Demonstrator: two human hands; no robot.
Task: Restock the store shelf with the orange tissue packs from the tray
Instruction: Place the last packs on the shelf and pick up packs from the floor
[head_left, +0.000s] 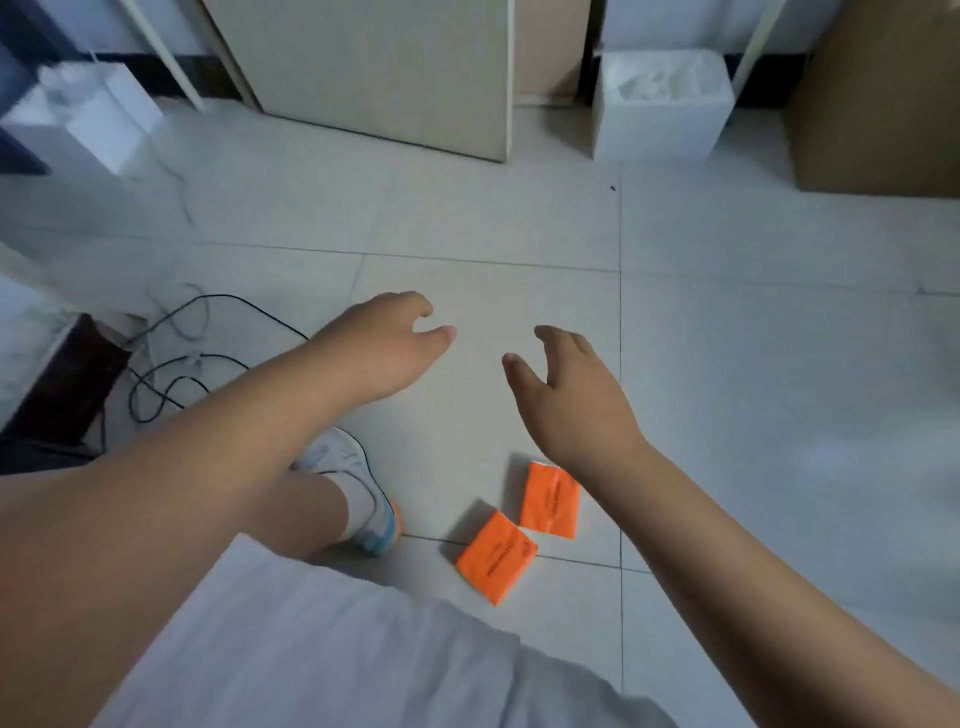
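My left hand (384, 348) and right hand (571, 395) hang loosely open and empty beyond my shoe (363, 488), so I might tread on the two orange tissue packs (497, 557) (550, 500) lying just right of it.

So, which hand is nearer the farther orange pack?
Right. The right hand is just beyond the pack, its wrist by the pack's far corner. The left hand is farther away, beyond it and to the left.
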